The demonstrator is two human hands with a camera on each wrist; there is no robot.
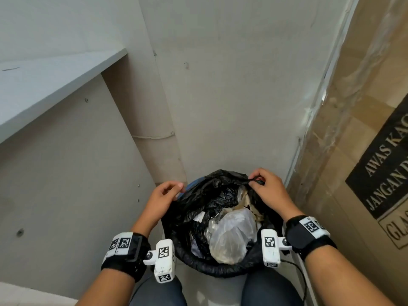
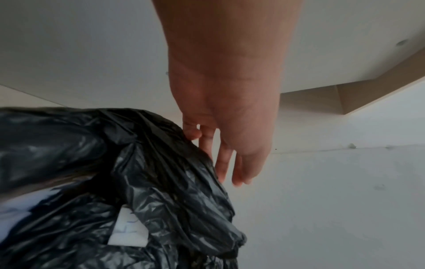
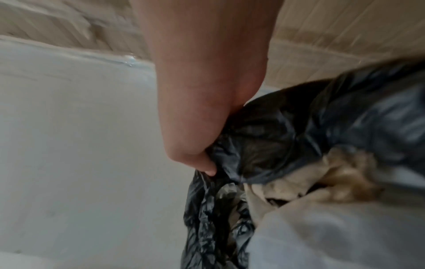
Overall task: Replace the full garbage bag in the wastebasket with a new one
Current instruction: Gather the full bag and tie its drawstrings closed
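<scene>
Fingers [image 1: 256, 181] pinch the black garbage bag [image 1: 198, 217] beside pale walls [image 1: 231, 96].

Pale floor [image 1: 220, 286], only a strip visible between the person's knees. Bin [image 1: 194, 181] stands on it, blue rim just showing under the black bag [image 1: 220, 265] draped over it. Tall cardboard box [image 1: 364, 151] stands just right of the bin. Grey shelf [image 1: 44, 89] upper left, a small dark mark on top.
</scene>
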